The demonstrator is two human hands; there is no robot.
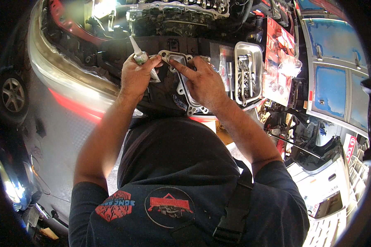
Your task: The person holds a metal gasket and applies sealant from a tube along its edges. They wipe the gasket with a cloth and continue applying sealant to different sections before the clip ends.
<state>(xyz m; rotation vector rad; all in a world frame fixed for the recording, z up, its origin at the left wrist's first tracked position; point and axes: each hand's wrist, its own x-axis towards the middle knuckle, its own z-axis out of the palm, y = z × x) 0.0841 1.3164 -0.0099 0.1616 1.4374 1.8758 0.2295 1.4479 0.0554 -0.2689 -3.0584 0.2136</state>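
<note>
My left hand [135, 80] is closed around a sealant tube [141, 58], whose pale pointed nozzle sticks up past the fingers. Its thumb reaches to the upper left corner of a silver metal cover [181, 89], which has bolt holes along its flanged edge. My right hand [204, 81] lies over that cover, index finger stretched out onto the flange near the same corner. The other right fingers are bent and partly hidden. Beneath the hand, much of the cover's middle is out of sight.
Right of the cover stands a metal tray [237, 61] with bolts and tools in it. A red and white sheet [276, 61] with small parts lies beyond. An opened engine [177, 20] fills the far side. The car's pale bumper [62, 74] curves along the left.
</note>
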